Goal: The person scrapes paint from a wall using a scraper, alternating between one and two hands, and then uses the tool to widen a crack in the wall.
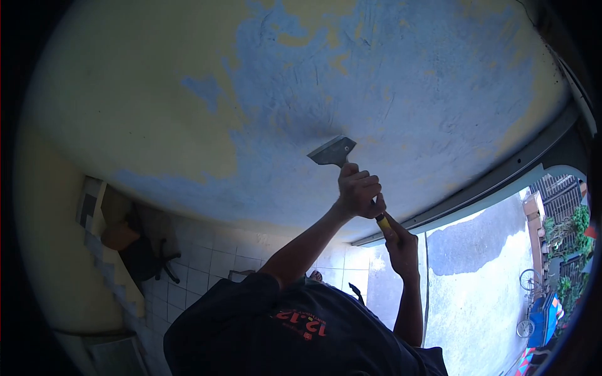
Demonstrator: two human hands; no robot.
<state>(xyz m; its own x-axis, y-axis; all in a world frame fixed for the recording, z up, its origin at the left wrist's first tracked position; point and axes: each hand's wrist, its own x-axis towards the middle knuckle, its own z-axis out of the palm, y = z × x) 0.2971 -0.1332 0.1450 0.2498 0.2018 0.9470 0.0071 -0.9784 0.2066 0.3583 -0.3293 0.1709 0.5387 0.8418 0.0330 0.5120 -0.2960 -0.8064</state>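
A long-handled scraper [335, 151] with a wide dark metal head points up toward the wall, its blade edge at a blue-grey patch; whether it touches is hard to tell. My left hand [360, 193] is wrapped round the handle just below the head. Lower down, my right hand [401, 245] grips the yellow-and-black end of the same handle. The wall [169, 106] has yellowish paint at the left and a large, uneven blue-grey area in the middle and right, with scattered yellow remnants and scratch marks.
A dark metal frame [501, 175] borders the opening on the right. Outside lie concrete ground [476, 307] and a blue cart [543, 319] with wheels. At the left stand a swivel chair [147, 257] and tiled steps [106, 263]. White tiles [216, 263] cover the floor.
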